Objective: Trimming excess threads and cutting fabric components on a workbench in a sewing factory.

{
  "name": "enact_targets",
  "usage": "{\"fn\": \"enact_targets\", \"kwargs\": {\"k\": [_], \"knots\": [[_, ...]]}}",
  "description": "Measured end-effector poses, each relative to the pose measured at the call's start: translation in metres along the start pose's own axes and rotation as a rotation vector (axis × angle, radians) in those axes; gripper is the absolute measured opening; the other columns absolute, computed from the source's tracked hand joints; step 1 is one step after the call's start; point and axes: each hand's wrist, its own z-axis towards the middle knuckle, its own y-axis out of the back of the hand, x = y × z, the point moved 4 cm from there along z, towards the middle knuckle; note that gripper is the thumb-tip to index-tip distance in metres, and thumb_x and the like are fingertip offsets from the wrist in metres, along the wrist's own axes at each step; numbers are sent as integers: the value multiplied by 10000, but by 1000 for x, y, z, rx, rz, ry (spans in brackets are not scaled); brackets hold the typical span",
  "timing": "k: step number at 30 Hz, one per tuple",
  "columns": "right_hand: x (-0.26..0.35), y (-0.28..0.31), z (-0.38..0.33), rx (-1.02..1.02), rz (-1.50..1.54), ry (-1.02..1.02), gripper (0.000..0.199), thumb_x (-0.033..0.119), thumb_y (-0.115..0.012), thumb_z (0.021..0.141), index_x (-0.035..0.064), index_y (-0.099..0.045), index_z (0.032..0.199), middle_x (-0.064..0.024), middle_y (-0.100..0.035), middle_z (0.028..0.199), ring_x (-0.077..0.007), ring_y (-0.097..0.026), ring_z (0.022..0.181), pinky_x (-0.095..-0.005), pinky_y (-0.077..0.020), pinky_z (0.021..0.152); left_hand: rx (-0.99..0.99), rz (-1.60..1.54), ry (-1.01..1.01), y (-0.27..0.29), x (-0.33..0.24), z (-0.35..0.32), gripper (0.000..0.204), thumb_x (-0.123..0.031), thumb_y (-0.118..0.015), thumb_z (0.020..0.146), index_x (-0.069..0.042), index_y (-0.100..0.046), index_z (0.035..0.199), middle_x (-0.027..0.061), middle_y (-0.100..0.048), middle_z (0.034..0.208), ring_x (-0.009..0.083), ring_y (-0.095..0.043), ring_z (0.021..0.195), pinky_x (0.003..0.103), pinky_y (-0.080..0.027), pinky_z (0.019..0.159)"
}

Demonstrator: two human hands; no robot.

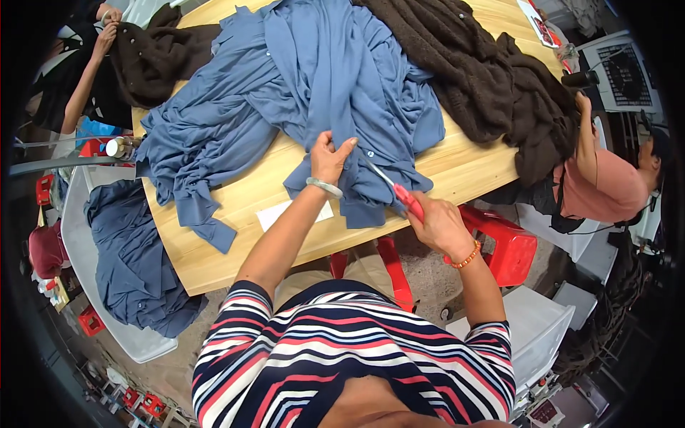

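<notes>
A heap of blue garments made of thin cloth spreads over the pale wooden table. My left hand, with a pale bangle at the wrist, pinches a fold of the blue cloth near the table's front edge. In my right hand are red-handled scissors. Their metal blades point up and left toward a small light button on the cloth, just right of my left fingers. How far the blades stand apart is too small to tell.
Dark brown knitted garments lie at the right, near a person in pink. At the far left another person's hands hold brown knitwear. A white bin holds blue garments. Red stools stand below the table; white paper lies on it.
</notes>
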Motion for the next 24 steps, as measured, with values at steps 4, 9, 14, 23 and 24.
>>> {"fn": "enact_targets", "kwargs": {"k": [4,9,14,23,24], "knots": [[-6,-5,-17,122,-53,-26,269,219,-621,843,89,-575,1074,-224,-621,734,-426,-608,731,-494,-483,663,-71,-356,407,-4,14,-13,280,-147,-723,837,-12,-562,1022,-12,-572,625,59,-455,428,205,-311,390],[-6,10,6,5,-97,-10,300,225,-618,851,63,-565,1098,-227,-623,739,-423,-611,734,-492,-485,671,98,-65,213,-14,6,-15,135,-118,-669,864,12,-634,875,-39,-532,564,28,-437,455,206,-310,424],[-13,18,25,4,-70,-25,311,207,-611,863,55,-549,1127,-239,-630,784,-428,-611,775,-487,-483,693,187,370,64,-15,-18,-16,203,-180,-703,809,20,-676,836,34,-578,597,124,-494,519,285,-418,521],[-35,21,21,-81,74,53,349,165,-604,870,90,-526,1201,-235,-637,830,-432,-608,799,-488,-482,702,-50,-773,567,-32,-14,24,341,-203,-712,849,-20,-579,1104,65,-644,981,149,-623,854,303,-506,784],[-34,25,24,-73,66,54,338,172,-607,866,88,-532,1185,-233,-637,822,-431,-610,795,-490,-482,699,-28,-751,529,-38,-9,27,277,-182,-704,855,-37,-578,1054,49,-648,966,142,-625,848,303,-506,782]]}}
